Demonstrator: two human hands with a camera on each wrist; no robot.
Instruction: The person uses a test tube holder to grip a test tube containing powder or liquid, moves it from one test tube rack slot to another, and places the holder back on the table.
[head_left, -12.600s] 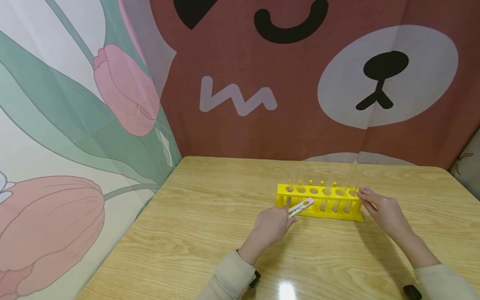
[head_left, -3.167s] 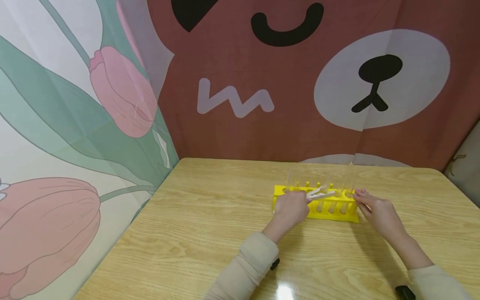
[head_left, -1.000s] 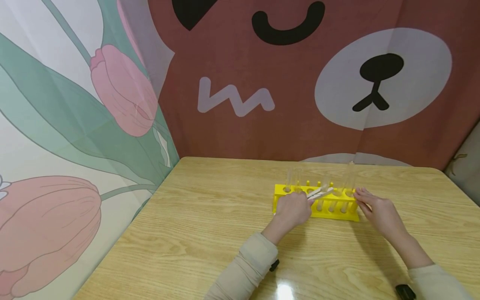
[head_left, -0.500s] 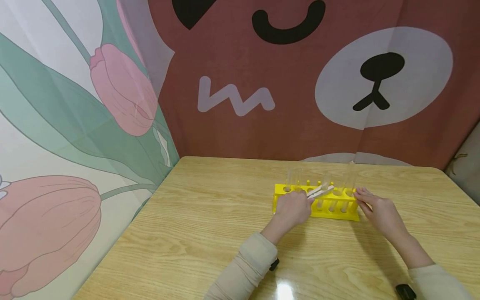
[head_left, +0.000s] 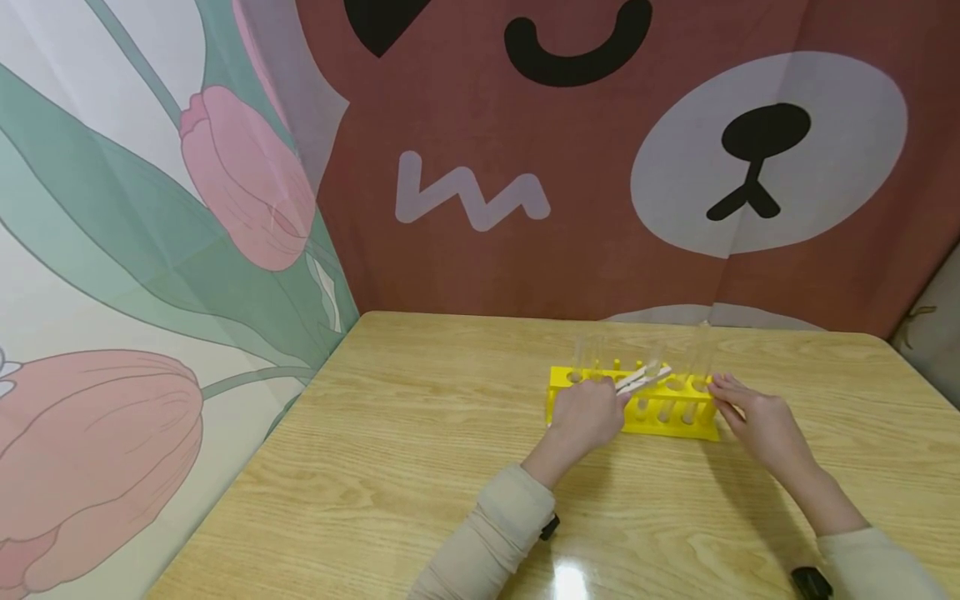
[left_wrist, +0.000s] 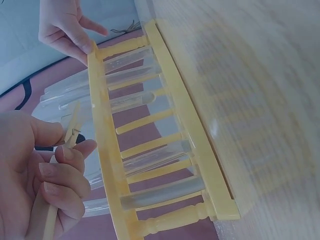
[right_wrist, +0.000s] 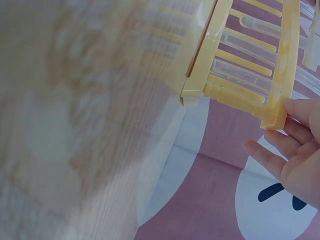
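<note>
A yellow test tube rack (head_left: 667, 429) stands on the table with several clear tubes in it. My left hand (head_left: 587, 414) grips a pale wooden clamp (head_left: 645, 379) in front of the rack's left half; the clamp's jaws lie around or beside a tube, and I cannot tell which. In the left wrist view, the fingers of my left hand (left_wrist: 45, 175) curl round the clamp (left_wrist: 45, 215). My right hand (head_left: 768, 429) holds the right end of the rack; in the right wrist view, the thumb and fingers of that hand (right_wrist: 300, 150) touch the end of the rack's top plate (right_wrist: 285, 65).
The light wooden table (head_left: 375, 467) reaches back to a printed cloth (head_left: 480, 275) with a brown bear face. Flower-patterned cloth (head_left: 255, 183) hangs on the left. Clear tubes (head_left: 702, 354) stick up above the rack, tallest at its right end.
My left hand has moved rightward and up from the rack's front since the earliest frame. Lately the clamp has risen slightly. My right hand keeps its place at the rack's end.
</note>
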